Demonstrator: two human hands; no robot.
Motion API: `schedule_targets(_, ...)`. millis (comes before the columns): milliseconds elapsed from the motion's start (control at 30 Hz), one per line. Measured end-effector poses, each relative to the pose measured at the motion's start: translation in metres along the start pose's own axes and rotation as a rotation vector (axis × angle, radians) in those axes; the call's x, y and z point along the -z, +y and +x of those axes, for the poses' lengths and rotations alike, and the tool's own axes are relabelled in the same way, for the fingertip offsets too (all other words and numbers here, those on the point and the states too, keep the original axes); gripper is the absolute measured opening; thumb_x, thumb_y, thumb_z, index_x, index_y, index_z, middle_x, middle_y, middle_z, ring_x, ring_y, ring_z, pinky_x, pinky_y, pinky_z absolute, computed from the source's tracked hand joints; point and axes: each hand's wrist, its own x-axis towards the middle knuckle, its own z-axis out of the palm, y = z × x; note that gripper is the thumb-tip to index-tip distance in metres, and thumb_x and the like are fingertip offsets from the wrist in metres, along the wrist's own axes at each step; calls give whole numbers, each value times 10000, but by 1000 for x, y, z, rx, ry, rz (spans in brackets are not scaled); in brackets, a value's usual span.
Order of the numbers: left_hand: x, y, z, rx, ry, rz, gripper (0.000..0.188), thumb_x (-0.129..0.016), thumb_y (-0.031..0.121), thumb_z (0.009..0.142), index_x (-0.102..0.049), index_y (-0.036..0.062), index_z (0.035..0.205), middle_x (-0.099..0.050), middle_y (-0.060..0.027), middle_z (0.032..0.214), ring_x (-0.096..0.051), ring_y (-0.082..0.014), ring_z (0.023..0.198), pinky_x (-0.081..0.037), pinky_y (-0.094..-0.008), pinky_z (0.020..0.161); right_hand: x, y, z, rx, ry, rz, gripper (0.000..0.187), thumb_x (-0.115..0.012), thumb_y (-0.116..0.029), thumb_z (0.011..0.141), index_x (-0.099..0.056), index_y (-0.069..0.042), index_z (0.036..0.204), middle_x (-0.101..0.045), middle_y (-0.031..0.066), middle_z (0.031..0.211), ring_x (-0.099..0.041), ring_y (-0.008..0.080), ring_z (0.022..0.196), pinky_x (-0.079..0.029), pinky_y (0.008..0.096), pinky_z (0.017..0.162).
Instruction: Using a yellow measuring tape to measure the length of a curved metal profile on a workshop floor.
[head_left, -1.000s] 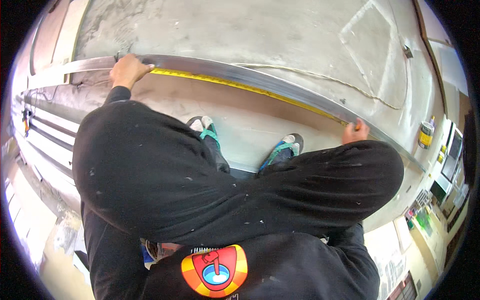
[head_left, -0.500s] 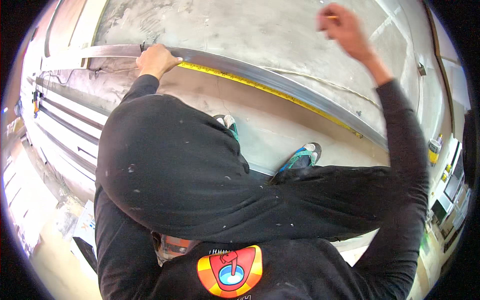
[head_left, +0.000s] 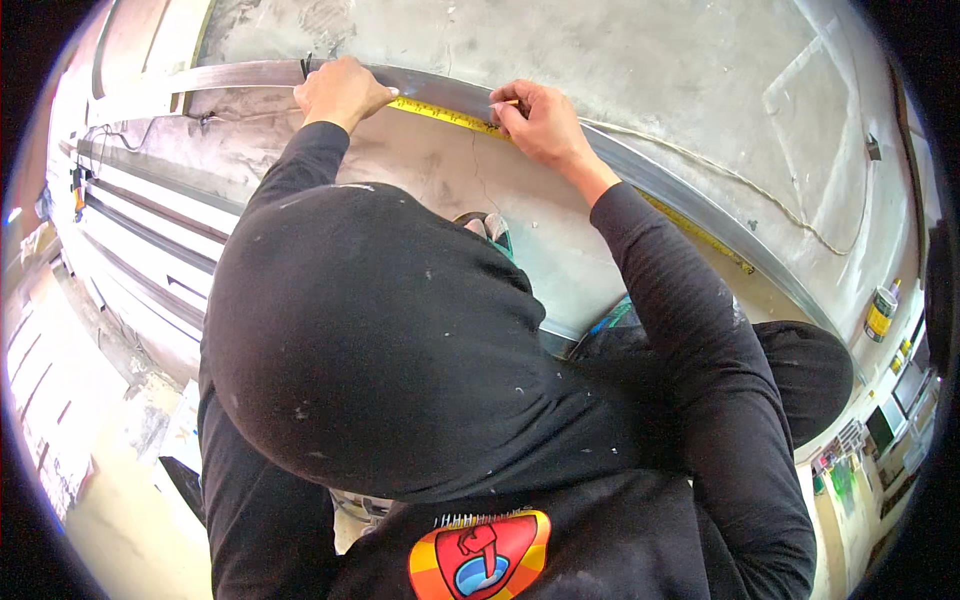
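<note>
A long grey metal profile (head_left: 650, 175) lies across in front of me, with a yellow tape measure blade (head_left: 445, 113) stretched along its near edge. My left hand (head_left: 343, 92) is closed over the profile, its thumb pressing at the visible left end of the blade. Farther right, my right hand (head_left: 548, 125) is closed in a pinch at the profile, just over the tape. A thin pencil-like stick (head_left: 514, 103) with an orange tint shows between its fingers; most of it is hidden. My right forearm covers part of the blade.
Several long metal profiles (head_left: 150, 245) lie at the left. A pale cord (head_left: 720, 180) runs along the floor beyond the profile. A yellow-labelled can (head_left: 880, 312) stands at the far right. My shoe (head_left: 490, 230) is just on the near side of the profile.
My right hand has come down and left from its raised place at the upper right to the profile and tape. My left hand keeps its hold on the profile; the view has shifted slightly.
</note>
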Motion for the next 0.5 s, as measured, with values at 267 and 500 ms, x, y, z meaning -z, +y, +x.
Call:
schedule_targets(267,0,-1,0,15,-27,-18,626,-731,569,690,-678,52,1040,-679,-164,1023,-646,-317,985,-493,-449,820,-4,9,-19,321,98,-278,189,-649,-111,771,-615,-28,938,-645,153,848,-625,337,783,-511,390,707)
schedule_targets(500,2,2,1,13,-29,-8,613,-731,548,692,-680,56,1055,-677,-157,1045,-641,-312,1006,-487,-431,848,-9,12,-29,479,129,-414,242,-667,-123,765,-589,-55,984,-618,161,920,-602,346,862,-504,397,750)
